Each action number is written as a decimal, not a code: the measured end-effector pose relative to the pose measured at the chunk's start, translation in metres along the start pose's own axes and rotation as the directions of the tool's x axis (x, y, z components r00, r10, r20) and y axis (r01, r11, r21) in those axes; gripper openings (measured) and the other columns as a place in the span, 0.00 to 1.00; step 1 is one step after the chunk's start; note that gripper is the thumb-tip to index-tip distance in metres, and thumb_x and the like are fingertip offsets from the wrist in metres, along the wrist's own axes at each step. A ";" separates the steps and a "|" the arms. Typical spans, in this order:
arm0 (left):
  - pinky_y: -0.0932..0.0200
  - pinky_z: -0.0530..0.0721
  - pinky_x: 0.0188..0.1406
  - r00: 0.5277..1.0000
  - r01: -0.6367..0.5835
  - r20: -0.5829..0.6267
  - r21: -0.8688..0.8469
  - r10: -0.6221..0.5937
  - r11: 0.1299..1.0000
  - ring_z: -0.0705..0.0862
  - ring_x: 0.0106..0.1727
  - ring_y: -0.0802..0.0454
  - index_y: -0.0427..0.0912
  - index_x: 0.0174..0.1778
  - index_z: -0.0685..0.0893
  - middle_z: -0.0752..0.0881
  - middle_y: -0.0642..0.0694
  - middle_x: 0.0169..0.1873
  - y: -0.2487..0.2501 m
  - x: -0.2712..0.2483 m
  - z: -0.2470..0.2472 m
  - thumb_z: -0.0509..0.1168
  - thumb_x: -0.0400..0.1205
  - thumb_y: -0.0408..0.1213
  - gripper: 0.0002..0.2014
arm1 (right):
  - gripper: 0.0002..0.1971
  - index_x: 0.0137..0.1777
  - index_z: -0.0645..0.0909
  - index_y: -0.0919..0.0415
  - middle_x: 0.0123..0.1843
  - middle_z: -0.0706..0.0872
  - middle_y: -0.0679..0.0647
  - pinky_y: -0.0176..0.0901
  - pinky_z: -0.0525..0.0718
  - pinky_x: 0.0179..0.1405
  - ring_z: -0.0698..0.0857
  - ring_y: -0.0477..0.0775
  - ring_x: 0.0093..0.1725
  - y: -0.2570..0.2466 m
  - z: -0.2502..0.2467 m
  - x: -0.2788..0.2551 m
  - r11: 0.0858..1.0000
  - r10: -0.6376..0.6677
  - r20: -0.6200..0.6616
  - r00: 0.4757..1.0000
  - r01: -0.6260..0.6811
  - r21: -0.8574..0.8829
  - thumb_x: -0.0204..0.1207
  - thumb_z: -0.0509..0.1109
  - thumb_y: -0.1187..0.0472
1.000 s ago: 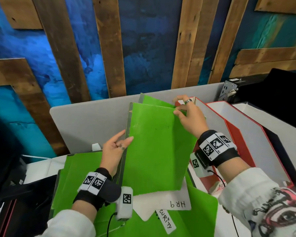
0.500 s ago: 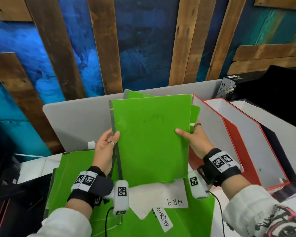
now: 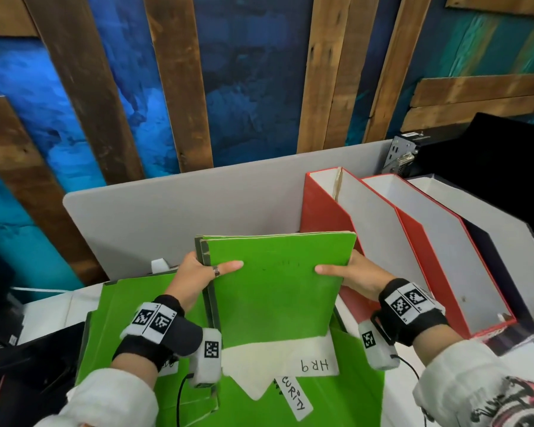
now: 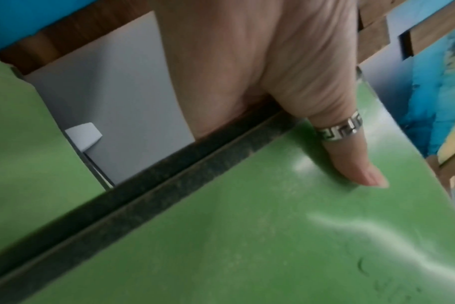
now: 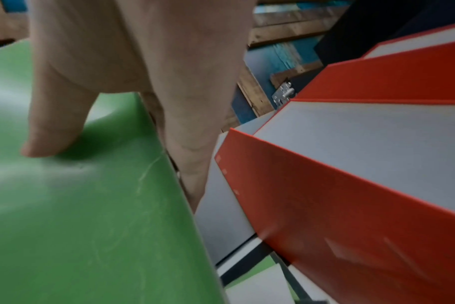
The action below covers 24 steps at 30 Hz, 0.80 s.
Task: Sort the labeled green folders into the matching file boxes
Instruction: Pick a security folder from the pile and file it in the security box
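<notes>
Green folder (image 3: 275, 285) standing upright between both hands, long axis vertical: left hand (image 3: 198, 282) pinching its left edge, right hand (image 3: 355, 277) gripping its right; red file boxes (image 3: 383, 241) lying just right of the right hand, the nearer one

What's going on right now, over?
Both hands, left and right, grip the green folder. Red file boxes empty beside it. Nothing blocking.

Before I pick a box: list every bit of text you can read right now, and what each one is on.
"HR9", upside down to the head camera: on the white paper label below the held green folder.
"URITY", start of the word hidden: on the narrow white strip lying over the folders on the desk.
Faint handwriting on the held folder's cover: too faint to read.
Wristband squares: coded patterns; tiny digits unreadable.
</notes>
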State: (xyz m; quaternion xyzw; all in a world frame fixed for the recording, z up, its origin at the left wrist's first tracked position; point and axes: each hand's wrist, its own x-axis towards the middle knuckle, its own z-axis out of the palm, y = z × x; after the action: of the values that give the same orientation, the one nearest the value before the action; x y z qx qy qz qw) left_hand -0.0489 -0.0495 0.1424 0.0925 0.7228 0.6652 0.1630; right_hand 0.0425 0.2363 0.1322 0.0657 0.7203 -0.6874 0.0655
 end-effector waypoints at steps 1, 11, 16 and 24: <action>0.48 0.77 0.59 1.000 -0.004 0.004 -0.013 0.004 1.000 0.79 0.41 0.47 0.42 0.33 0.73 0.74 0.44 0.31 0.000 0.003 -0.001 0.83 0.49 0.54 0.31 | 0.29 0.65 0.80 0.52 0.64 0.86 0.52 0.55 0.80 0.67 0.85 0.54 0.65 -0.004 0.002 -0.003 1.000 -0.003 -0.001 1.000 0.003 -0.030 0.61 0.81 0.54; 0.41 0.79 0.64 0.997 -0.073 -0.010 -0.168 0.073 0.983 0.85 0.46 0.44 0.40 0.42 0.83 0.89 0.45 0.38 0.006 0.018 0.007 0.76 0.57 0.44 0.20 | 0.28 0.73 0.73 0.53 0.64 0.84 0.45 0.39 0.81 0.66 0.83 0.37 0.62 -0.003 0.009 -0.028 0.941 -0.030 -0.042 0.999 0.014 -0.337 0.72 0.75 0.61; 0.62 0.88 0.35 0.992 -0.126 -0.031 -0.161 0.123 0.979 0.89 0.32 0.59 0.42 0.41 0.82 0.91 0.53 0.29 0.014 0.026 0.020 0.68 0.76 0.33 0.01 | 0.25 0.71 0.74 0.53 0.65 0.84 0.47 0.39 0.83 0.62 0.84 0.36 0.59 -0.014 0.004 -0.040 0.909 -0.028 -0.013 1.000 0.020 -0.417 0.74 0.73 0.59; 0.62 0.89 0.31 0.981 -0.192 0.000 -0.158 0.195 0.969 0.89 0.30 0.59 0.42 0.42 0.82 0.91 0.52 0.28 0.055 0.030 0.069 0.64 0.80 0.31 0.03 | 0.19 0.68 0.69 0.40 0.63 0.84 0.46 0.40 0.85 0.26 0.90 0.46 0.47 -0.054 -0.034 -0.080 0.861 0.082 0.125 0.989 -0.007 -0.509 0.79 0.66 0.52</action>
State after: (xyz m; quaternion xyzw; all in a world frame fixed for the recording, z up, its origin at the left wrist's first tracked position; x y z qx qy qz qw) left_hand -0.0567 0.0306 0.1891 0.1548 0.6543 0.7320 0.1098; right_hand 0.1106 0.2677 0.2014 0.0135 0.8674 -0.4750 0.1475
